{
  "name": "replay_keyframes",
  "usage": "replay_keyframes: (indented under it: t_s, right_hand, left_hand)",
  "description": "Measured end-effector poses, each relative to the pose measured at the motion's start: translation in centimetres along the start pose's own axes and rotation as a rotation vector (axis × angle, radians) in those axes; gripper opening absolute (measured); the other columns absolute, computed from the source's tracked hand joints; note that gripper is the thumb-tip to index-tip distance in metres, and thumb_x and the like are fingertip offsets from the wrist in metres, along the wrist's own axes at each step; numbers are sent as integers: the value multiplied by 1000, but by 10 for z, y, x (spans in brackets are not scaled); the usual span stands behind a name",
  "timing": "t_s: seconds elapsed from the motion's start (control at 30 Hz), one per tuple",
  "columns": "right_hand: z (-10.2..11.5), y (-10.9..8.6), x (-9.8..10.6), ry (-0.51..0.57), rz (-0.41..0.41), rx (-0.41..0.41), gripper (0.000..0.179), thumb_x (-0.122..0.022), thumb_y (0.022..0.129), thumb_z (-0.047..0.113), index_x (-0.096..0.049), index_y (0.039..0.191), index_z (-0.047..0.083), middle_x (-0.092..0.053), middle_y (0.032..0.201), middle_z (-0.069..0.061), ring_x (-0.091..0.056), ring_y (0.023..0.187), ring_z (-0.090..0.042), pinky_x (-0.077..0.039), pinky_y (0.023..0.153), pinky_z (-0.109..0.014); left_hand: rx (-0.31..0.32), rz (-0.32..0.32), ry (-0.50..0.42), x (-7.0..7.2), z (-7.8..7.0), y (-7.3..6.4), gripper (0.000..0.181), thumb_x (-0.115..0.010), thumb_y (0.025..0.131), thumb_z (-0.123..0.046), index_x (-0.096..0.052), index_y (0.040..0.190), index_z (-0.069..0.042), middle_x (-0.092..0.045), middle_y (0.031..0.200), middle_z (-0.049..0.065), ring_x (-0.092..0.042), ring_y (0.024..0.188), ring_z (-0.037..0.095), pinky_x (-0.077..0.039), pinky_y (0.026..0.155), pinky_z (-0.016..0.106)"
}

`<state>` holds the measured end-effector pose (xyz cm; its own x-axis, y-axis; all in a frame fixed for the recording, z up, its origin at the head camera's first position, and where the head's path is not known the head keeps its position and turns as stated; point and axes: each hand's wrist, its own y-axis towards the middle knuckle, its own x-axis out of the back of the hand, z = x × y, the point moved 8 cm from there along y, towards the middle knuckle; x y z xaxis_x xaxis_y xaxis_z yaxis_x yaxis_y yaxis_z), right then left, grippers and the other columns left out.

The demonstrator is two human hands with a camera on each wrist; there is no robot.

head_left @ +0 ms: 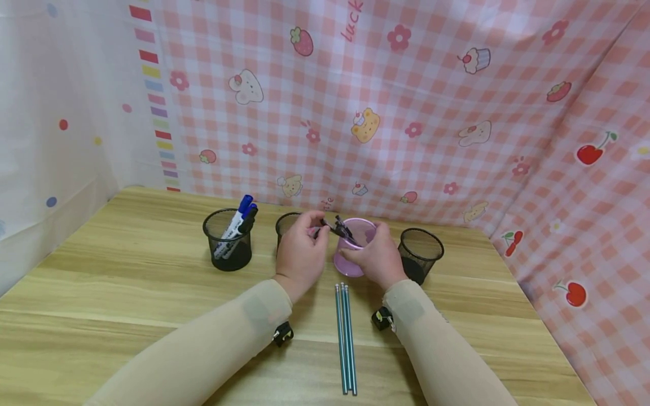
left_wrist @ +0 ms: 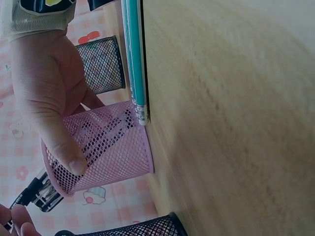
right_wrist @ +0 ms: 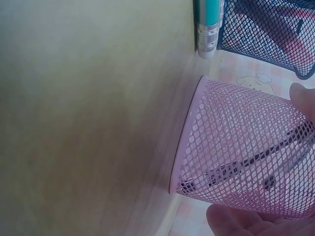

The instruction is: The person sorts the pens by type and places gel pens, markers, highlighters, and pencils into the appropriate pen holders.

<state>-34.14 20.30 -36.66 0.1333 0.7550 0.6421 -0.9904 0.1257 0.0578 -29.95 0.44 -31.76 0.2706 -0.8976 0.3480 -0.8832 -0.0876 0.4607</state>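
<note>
My right hand (head_left: 378,259) holds the pink mesh pen cup (right_wrist: 241,152) round its side, with the thumb on the near wall. Black pens (left_wrist: 47,195) lean in the cup, and their upper ends stick out past the rim. Over the cup's left side, my left hand (head_left: 303,254) pinches the end of a black pen between thumb and fingers. Just below the cup, three teal pencils (head_left: 345,338) lie side by side on the wooden table, eraser ends towards it.
A black mesh cup (head_left: 231,259) at the left holds blue and black markers (head_left: 237,223). Another black mesh cup (head_left: 285,217) is partly hidden behind my left hand. A third black mesh cup (head_left: 421,245) stands right of the pink one. Checked cloth (head_left: 431,158) hangs behind the table.
</note>
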Motion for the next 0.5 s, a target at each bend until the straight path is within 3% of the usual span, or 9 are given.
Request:
replay_keyframes:
  t_s: [0.2, 0.5]
  right_hand:
    - [0, 0, 0, -9, -1, -2, 104, -96, 75, 35, -34, 152, 1, -57, 143, -22, -57, 134, -38, -46, 116, -51]
    - [0, 0, 0, -12, 1, -4, 105, -96, 75, 35, -33, 153, 2, -57, 143, -22, -57, 134, -38, -46, 116, -51]
  left_hand:
    - [2, 13, 19, -1, -1, 1, 26, -65, 104, -20, -69, 129, -12, -77, 122, 4, -73, 114, 23, -58, 98, 42]
    - [5, 27, 16, -1, -1, -1, 28, -64, 104, -19, -69, 130, -10, -76, 124, 5, -72, 115, 24, -58, 97, 41]
